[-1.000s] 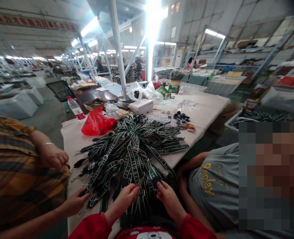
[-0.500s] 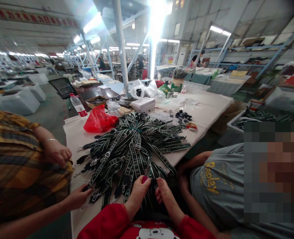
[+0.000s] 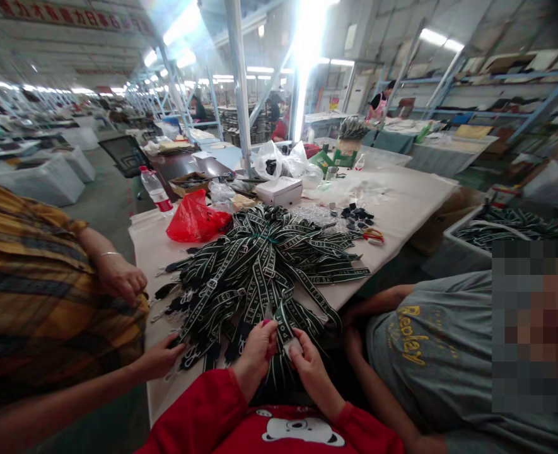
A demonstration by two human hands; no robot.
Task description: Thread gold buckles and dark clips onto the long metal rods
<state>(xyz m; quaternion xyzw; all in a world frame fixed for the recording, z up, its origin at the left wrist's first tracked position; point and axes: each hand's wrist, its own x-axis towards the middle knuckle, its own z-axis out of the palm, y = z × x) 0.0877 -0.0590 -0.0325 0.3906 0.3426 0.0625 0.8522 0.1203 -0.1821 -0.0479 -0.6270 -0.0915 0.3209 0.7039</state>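
Note:
My left hand (image 3: 258, 345) is closed on a small tool with a pink handle (image 3: 266, 323) and a pointed blade (image 3: 268, 309) that points up and away from me. Beside it, my right hand (image 3: 308, 360) pinches the end of a dark green woven strap (image 3: 283, 323) with white lettering, where a pale piece shows between thumb and fingers. Both hands are at the near edge of a large pile of similar lettered straps (image 3: 255, 252), tied with a green cord (image 3: 270, 239). Metal clips hang from many strap ends on the left.
A red plastic bag (image 3: 197, 217), a white box (image 3: 279, 190), black small parts (image 3: 357, 215) and red-and-yellow scissors (image 3: 373, 236) lie on the table (image 3: 401, 208). Another person's hand (image 3: 162, 356) touches the straps at left. A person in grey (image 3: 430, 340) sits close on the right.
My right hand has taken hold of a strap end and turned its lettered face up. The pink-handled tool has shifted slightly left in my left hand. The camera view has shifted a little.

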